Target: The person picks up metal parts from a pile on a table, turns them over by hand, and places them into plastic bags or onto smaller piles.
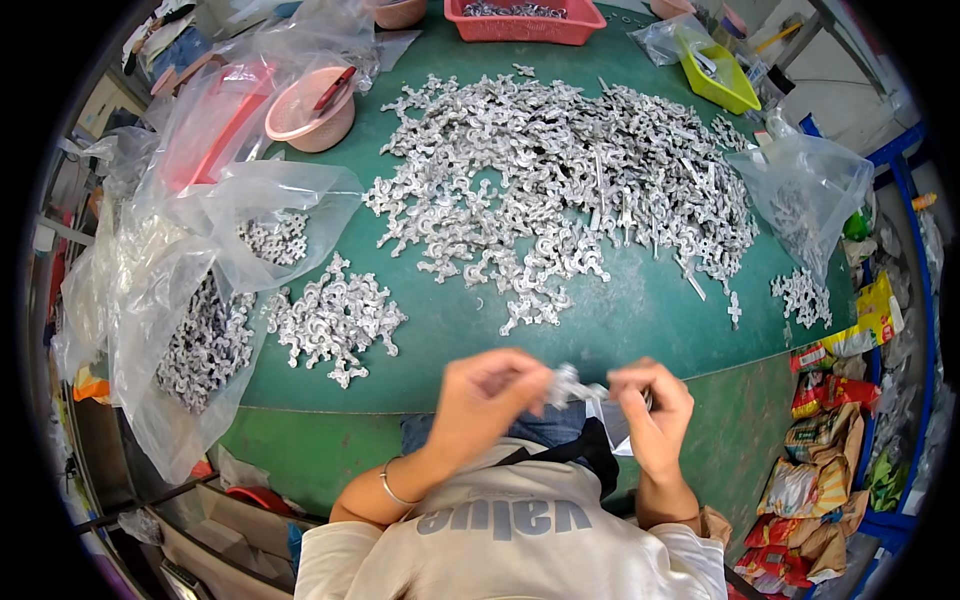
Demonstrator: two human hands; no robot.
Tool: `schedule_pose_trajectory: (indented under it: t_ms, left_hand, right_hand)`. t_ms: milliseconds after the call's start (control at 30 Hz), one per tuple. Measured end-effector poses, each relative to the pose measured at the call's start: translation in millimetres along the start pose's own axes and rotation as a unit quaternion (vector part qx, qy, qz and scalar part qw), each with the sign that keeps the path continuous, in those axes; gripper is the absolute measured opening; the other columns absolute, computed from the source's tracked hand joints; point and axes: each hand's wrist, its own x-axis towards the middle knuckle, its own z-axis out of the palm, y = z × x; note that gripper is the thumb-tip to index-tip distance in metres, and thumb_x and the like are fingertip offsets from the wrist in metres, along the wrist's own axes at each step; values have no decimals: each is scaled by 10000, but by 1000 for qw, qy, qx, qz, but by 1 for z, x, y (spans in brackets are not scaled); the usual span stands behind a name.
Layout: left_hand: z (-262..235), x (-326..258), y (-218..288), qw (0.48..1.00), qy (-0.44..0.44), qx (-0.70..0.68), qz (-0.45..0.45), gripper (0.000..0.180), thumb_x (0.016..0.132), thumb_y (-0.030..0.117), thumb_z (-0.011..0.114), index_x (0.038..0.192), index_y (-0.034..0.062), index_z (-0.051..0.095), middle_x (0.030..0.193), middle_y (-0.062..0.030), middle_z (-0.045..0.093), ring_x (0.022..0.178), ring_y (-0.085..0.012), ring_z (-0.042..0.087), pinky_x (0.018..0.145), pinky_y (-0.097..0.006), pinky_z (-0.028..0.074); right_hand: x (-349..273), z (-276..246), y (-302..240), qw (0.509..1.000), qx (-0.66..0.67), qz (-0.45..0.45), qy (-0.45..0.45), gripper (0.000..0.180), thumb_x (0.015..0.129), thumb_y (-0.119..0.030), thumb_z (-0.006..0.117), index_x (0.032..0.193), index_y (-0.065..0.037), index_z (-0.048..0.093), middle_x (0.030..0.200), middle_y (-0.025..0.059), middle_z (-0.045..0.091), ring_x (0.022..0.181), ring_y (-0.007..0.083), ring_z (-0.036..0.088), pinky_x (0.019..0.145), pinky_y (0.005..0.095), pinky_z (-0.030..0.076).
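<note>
My left hand (487,393) and my right hand (650,400) meet close together over my lap, at the near edge of a green table (640,310). Between their fingertips they pinch a small silvery metal part (570,384), blurred by motion. A big heap of the same silvery wing-shaped metal parts (570,180) covers the middle of the table. A smaller pile of these parts (335,318) lies to the left of my left hand.
Clear plastic bags of parts (200,330) slump at the left, another bag (805,195) at the right. A pink bowl (310,115), a red basket (520,22) and a yellow-green tray (718,75) stand at the far side. Colourful packets (820,460) lie at the lower right.
</note>
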Motion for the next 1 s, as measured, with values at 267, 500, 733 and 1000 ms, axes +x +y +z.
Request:
schedule_pose_trajectory:
  t_ms: [267,500,733,1000]
  left_hand:
    - [-105,4,12,715,289,606,194,48,778,23,567,777,-19,545,780,-146,503,720,-291,494,659,-350,404]
    - [-100,10,-4,684,382,559,273,156,753,-56,540,900,-2,547,999,-164,474,918,-316,466,802,-385,374]
    - [-62,-13,-39,732,330,561,203,212,705,-114,522,870,13,559,962,-177,462,904,-329,470,758,-393,396]
    - [-50,-3,-51,690,422,576,120,181,766,-108,476,915,-20,529,1030,-185,426,904,-309,464,810,-363,374]
  right_hand:
    - [34,-49,40,983,-161,82,38,122,746,7,587,865,12,614,660,42,515,502,71,354,471,213,292]
    - [123,-116,68,972,-211,51,84,214,849,-30,453,1021,33,565,757,71,600,656,115,550,606,253,448]
    - [311,-215,107,963,-104,29,247,352,843,13,383,1187,30,455,888,116,621,425,114,514,400,246,404]
    - [394,-310,194,824,-508,160,192,264,678,-6,576,940,-1,610,801,174,634,661,286,635,624,365,493]
